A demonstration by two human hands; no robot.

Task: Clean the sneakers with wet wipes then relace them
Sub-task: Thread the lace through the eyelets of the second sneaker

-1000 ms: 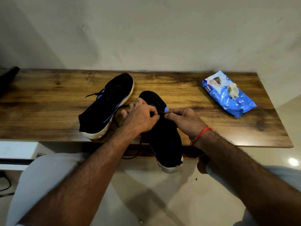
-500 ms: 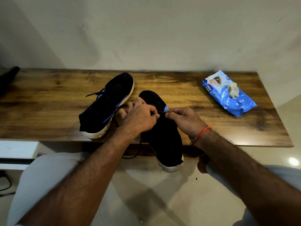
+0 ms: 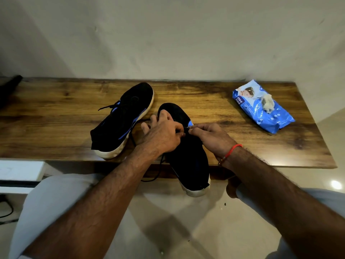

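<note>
Two hands pinch lace at near sneaker (image 3: 186, 156) mid-tabletop (image 3: 56, 128), heel overhanging edge | left hand (image 3: 162, 135), right hand (image 3: 211, 137) barely shifted in last second | threading ongoing | far sneaker (image 3: 123, 124) laced | wipes pack (image 3: 261, 111) right.

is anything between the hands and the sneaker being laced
Nothing visible. Both the left hand and right hand already rest on the near sneaker, pinching its black lace over the upper.
</note>
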